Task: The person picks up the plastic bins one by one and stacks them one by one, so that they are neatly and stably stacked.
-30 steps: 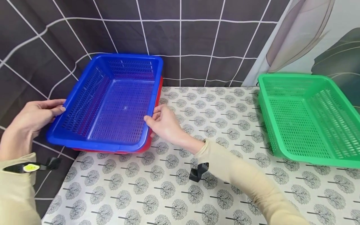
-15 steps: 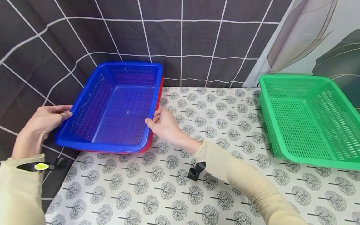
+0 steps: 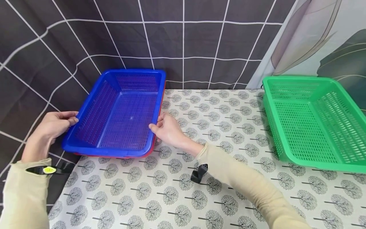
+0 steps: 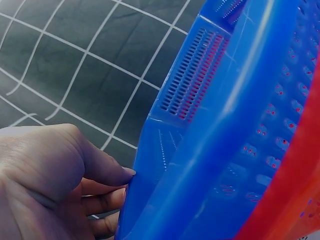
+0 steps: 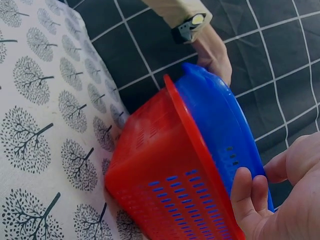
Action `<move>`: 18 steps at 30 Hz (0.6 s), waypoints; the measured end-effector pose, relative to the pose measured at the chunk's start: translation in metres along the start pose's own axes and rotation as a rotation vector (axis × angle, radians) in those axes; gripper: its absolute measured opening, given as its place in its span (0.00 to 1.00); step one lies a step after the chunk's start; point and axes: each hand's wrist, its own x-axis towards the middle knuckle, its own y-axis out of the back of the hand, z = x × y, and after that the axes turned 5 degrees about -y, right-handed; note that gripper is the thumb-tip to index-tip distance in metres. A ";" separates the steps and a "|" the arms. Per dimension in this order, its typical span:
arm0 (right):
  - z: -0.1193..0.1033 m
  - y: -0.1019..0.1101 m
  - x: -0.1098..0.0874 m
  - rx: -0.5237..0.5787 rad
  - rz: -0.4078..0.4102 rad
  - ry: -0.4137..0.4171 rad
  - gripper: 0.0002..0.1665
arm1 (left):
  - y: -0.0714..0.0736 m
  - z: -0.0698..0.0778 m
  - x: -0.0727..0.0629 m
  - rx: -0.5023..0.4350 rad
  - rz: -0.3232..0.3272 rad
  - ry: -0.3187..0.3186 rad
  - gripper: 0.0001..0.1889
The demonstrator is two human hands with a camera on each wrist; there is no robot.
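Observation:
A blue perforated plastic basket [image 3: 100, 150] is nested inside a red one at the left of the head view. Only a thin strip of the red basket [image 5: 131, 159] shows there, but its wall is plain in the right wrist view. Some of the blue side still stands above the red rim. My left hand [image 3: 52, 127] pinches the blue rim on the left, thumb and fingers at its edge [image 4: 132, 187]. On the opposite side, my right hand [image 3: 170, 131] grips the blue rim with the thumb on top and fingers beneath.
A green perforated basket [image 3: 283, 140] stands on the right of the tree-patterned tablecloth [image 3: 183, 190]. Dark grid-patterned cloth [image 3: 203, 41] hangs close behind and to the left of the nested baskets.
The blue basket has sunk lower into the red one, and less red shows below its rim. My left hand has moved right and down with it; the right hand has barely shifted.

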 end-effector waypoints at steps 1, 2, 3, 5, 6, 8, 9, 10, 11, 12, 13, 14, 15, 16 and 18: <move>0.000 0.000 0.001 -0.002 -0.003 -0.004 0.17 | -0.001 -0.001 0.001 0.014 0.002 -0.002 0.11; 0.001 0.000 0.002 -0.003 -0.005 -0.007 0.17 | -0.001 -0.001 0.001 0.030 0.002 -0.006 0.15; 0.002 -0.001 0.003 -0.007 -0.006 -0.010 0.18 | -0.002 -0.002 0.002 0.045 0.001 -0.008 0.19; 0.003 -0.001 0.004 -0.012 -0.011 -0.012 0.18 | -0.003 -0.003 0.003 0.076 0.001 -0.008 0.20; 0.003 -0.001 0.004 -0.013 -0.014 -0.013 0.17 | -0.003 -0.003 0.004 0.092 -0.002 -0.008 0.23; 0.005 -0.002 0.005 -0.012 -0.018 -0.016 0.17 | -0.004 -0.004 0.004 0.120 -0.007 -0.010 0.25; 0.006 -0.002 0.006 -0.013 -0.020 -0.017 0.17 | -0.005 -0.004 0.004 0.134 -0.007 -0.009 0.25; 0.007 -0.002 0.006 -0.014 -0.021 -0.018 0.17 | -0.005 -0.004 0.003 0.145 -0.006 -0.009 0.25; 0.007 -0.003 0.007 -0.015 -0.023 -0.018 0.16 | -0.005 -0.004 0.003 0.154 -0.005 -0.010 0.25; 0.008 -0.003 0.007 -0.016 -0.025 -0.019 0.16 | -0.006 -0.005 0.003 0.159 -0.005 -0.013 0.25; 0.009 -0.003 0.008 -0.017 -0.027 -0.020 0.16 | -0.006 -0.005 0.003 0.164 -0.004 -0.016 0.25; 0.009 -0.003 0.008 -0.019 -0.028 -0.019 0.16 | -0.006 -0.005 0.003 0.167 -0.003 -0.018 0.25; 0.010 -0.004 0.009 -0.024 -0.028 -0.019 0.16 | -0.007 -0.005 0.002 0.171 0.000 -0.020 0.25; 0.010 -0.004 0.009 -0.028 -0.029 -0.017 0.16 | -0.007 -0.005 0.002 0.173 0.002 -0.022 0.25; 0.011 -0.004 0.010 -0.038 -0.029 -0.014 0.16 | -0.008 -0.005 0.003 0.181 0.008 -0.028 0.25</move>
